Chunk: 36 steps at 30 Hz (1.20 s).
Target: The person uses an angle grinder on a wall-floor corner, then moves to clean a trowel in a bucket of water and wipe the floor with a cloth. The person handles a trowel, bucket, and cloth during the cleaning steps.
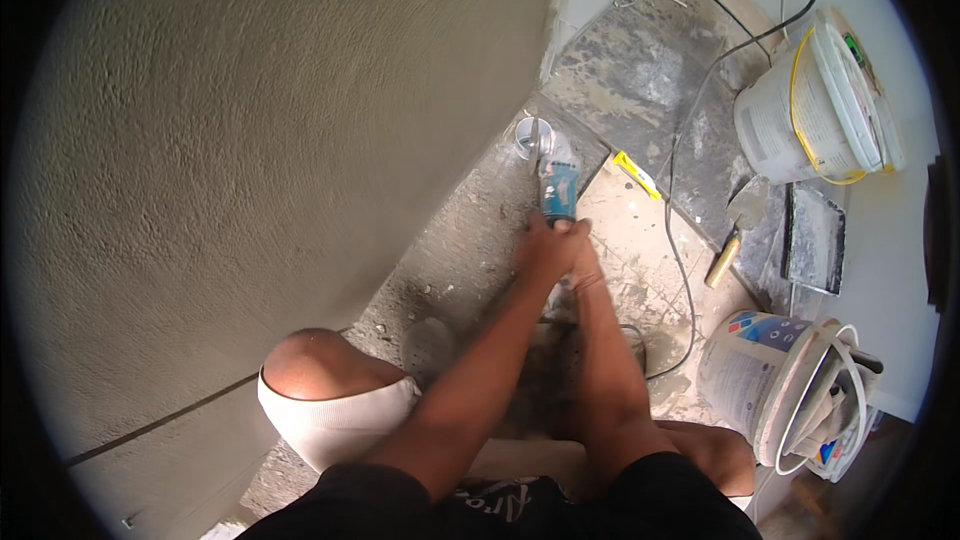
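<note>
Our left hand (541, 248) and right hand (581, 252) wrap close together around the rear of the blue metal-nosed power grinder (559, 190), its thin dark disc (535, 143) over the round white pipe opening (523, 139), by the rough grey floor's (460, 230) wall-side edge; a loose grip could let it kick.

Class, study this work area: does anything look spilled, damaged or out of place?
Yes: whitish residue smears the dark slab, like a possible spill. The dark cable trails loosely over the pale floor, right of the blue power tool, and might snag.
</note>
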{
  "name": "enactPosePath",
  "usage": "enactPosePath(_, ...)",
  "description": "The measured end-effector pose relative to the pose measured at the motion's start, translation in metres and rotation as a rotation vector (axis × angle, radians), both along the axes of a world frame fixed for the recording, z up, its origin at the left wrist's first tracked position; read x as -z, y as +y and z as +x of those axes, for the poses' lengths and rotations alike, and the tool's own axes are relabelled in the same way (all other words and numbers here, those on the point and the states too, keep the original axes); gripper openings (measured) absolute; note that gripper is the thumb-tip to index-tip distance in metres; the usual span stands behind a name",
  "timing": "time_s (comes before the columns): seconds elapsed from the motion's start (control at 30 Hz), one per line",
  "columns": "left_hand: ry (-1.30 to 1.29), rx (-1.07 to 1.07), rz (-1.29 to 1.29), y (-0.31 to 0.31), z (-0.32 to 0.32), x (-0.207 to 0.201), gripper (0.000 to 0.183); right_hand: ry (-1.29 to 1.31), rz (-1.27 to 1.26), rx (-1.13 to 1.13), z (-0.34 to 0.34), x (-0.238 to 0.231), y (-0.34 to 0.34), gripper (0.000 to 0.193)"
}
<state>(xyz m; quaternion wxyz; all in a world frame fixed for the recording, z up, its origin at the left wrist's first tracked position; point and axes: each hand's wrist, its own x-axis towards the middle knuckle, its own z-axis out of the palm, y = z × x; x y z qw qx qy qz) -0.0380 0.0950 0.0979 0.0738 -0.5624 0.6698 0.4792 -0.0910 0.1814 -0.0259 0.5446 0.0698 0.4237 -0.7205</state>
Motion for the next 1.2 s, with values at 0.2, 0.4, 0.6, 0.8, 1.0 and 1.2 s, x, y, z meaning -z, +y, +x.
enactPosePath(0.2,0.408,-0.262,0.403,0.038,-0.082,0.047,0.095,-0.112,0.077,-0.324,-0.127,-0.047,0.038,0.028)
enactPosePath(0.4,0.453,-0.582,0.529,0.059,-0.144,0.058,0.063,-0.152,0.144,-0.479,-0.191,-0.061,0.044,0.029)
enactPosePath(0.6,0.494,-0.654,0.61,0.051,-0.169,0.059,0.065,-0.127,0.153,-0.487,-0.212,-0.066,0.029,0.029)
enactPosePath(0.8,0.509,-0.66,0.657,0.044,-0.182,0.058,0.067,-0.138,0.138,-0.532,-0.236,-0.052,0.023,0.028)
enactPosePath(1.0,0.517,-0.658,0.686,0.042,-0.187,0.06,0.069,-0.146,0.126,-0.57,-0.248,-0.041,0.023,0.03)
enactPosePath(1.2,0.519,-0.665,0.695,0.037,-0.189,0.063,0.071,-0.158,0.145,-0.582,-0.25,-0.036,0.017,0.032)
